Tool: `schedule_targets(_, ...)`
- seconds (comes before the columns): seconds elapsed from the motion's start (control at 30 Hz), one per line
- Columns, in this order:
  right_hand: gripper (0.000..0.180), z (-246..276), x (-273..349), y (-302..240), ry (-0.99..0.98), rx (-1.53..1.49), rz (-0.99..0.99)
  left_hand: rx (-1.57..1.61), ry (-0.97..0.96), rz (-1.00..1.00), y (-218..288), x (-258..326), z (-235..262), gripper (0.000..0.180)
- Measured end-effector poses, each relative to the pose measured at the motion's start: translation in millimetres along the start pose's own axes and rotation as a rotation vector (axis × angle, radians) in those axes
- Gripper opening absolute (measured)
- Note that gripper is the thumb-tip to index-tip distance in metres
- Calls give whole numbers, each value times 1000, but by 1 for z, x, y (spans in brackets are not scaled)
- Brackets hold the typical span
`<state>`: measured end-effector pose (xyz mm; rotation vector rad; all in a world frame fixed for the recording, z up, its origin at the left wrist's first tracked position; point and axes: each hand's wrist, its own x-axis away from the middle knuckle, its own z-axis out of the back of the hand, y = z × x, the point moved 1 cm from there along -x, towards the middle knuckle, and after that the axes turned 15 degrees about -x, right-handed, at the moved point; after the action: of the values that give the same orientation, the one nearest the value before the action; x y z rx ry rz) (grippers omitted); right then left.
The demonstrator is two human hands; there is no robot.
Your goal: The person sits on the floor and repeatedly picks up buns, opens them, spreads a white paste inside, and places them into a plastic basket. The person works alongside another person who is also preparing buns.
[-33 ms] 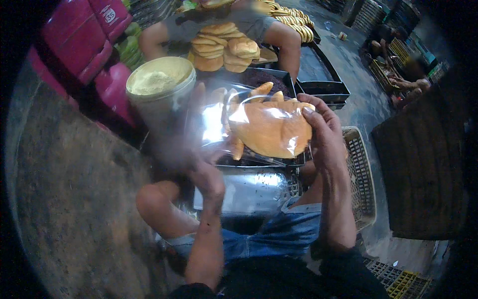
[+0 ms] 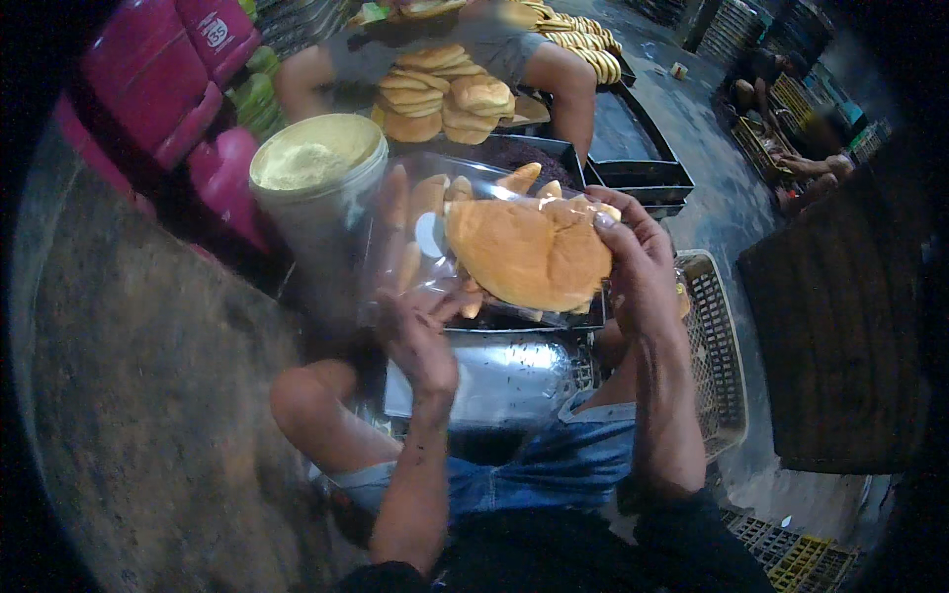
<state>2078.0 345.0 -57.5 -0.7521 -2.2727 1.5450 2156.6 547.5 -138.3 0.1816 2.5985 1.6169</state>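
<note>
Raised in front of me is a large flat golden bread (image 2: pixel 504 252) inside a clear plastic bag (image 2: pixel 381 247), its loose part stretching to the left. My right hand (image 2: pixel 638 247) pinches the bread's right end through the film, thumb in front and fingers behind. At the bag's lower left edge, my left hand (image 2: pixel 420 341) grips the film; its fingertips are partly blurred. Several long bread rolls (image 2: pixel 522 179) show behind and through the bag, over a black tray (image 2: pixel 568 158).
A white bucket (image 2: pixel 321 188) of pale cream stands left of the bag. Another person's knees (image 2: pixel 563 84) flank stacked buns (image 2: pixel 430 89) opposite. Plastic sheets (image 2: pixel 514 376) lie near my lap; a beige basket (image 2: pixel 727 356) sits at my right. People (image 2: pixel 811 158) work farther right.
The bag and bread have shifted slightly left and tilted, and the bright glare on the film has faded. My left hand has risen a little, its fingers showing more.
</note>
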Motion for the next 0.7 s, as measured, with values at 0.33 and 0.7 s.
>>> schedule_targets(0.33,26,-40,25,22,-175,571,787,225,-17,164,-7,-7,-25,47)
schedule_targets(0.7,52,49,37,-28,-188,1510,682,-11,-349,419,-75,13,-116,61)
